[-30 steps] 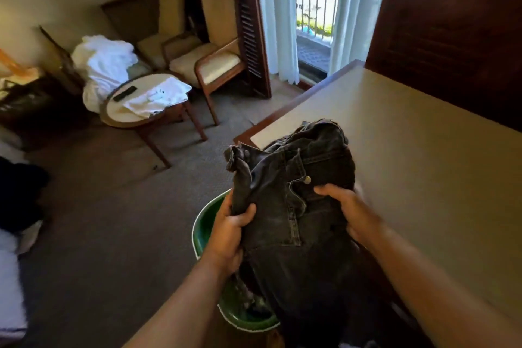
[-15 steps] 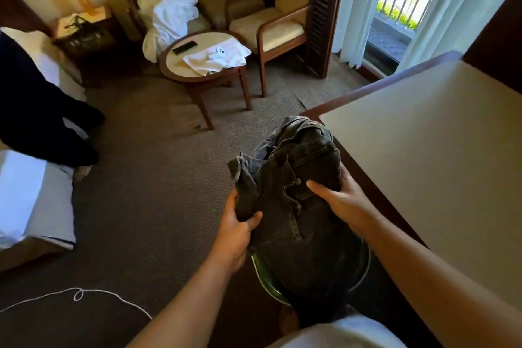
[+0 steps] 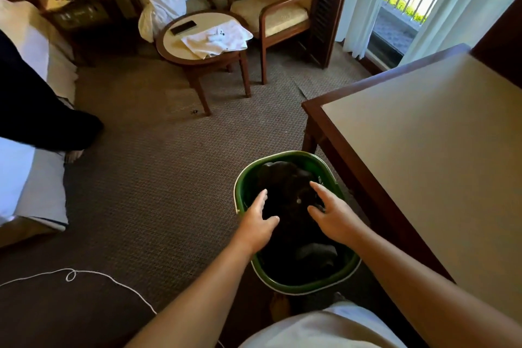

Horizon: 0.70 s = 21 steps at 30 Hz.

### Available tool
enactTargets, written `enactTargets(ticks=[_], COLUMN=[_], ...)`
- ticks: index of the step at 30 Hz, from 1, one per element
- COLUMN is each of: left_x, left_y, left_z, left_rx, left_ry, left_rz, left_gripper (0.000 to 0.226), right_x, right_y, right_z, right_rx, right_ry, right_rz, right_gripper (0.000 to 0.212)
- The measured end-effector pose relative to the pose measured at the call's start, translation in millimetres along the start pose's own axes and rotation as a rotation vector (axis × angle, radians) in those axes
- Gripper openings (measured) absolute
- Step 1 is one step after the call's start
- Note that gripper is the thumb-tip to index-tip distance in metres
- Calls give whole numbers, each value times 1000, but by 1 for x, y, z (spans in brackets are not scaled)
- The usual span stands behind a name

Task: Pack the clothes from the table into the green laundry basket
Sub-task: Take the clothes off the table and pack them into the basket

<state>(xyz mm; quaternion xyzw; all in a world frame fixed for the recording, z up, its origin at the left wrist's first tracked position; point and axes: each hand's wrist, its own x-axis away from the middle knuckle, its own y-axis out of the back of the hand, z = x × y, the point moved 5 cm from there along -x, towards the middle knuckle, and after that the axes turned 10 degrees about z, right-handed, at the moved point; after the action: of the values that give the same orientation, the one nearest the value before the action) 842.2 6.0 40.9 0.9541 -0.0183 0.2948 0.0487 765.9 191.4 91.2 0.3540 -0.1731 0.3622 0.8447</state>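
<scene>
Left hand (image 3: 258,223) and right hand (image 3: 333,215) both spread flat, fingers straight, holding nothing; they hover over dark jeans (image 3: 288,186) lying inside the green laundry basket (image 3: 240,186); contact with the fabric unclear; basket sits on carpet (image 3: 169,192), table (image 3: 423,150) at its 3 o'clock, top bare; round side table (image 3: 172,46) at 11 o'clock carries a white cloth (image 3: 217,39) and phone (image 3: 183,28); armchair (image 3: 282,13) at 12.

A single wide view from the person's head, tilted steeply down at the floor (image 3: 169,178). The green basket (image 3: 243,186) sits close below at 6 o'clock, the counter (image 3: 423,150) spreads at 3 o'clock, and an armchair (image 3: 282,13) stands far off at 12.
</scene>
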Motion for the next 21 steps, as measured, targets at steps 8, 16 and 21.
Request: enactTargets(ticks=[8,16,21], left_x=[-11,-69,-170], left_y=[-10,-5,10], left_z=[5,2,31], left_rx=[-1,-258,-733], left_ry=[12,-14,69], left_rz=[-47,-114,-117], left_gripper=[78,79,106], right_x=[-11,-96,-215], right_y=[-18,-20,-23], right_z=[-5,-7,-36], right_rx=[153,601,998], right_ry=[8,108,84], right_rz=[65,205,284], right_gripper=[71,81,107])
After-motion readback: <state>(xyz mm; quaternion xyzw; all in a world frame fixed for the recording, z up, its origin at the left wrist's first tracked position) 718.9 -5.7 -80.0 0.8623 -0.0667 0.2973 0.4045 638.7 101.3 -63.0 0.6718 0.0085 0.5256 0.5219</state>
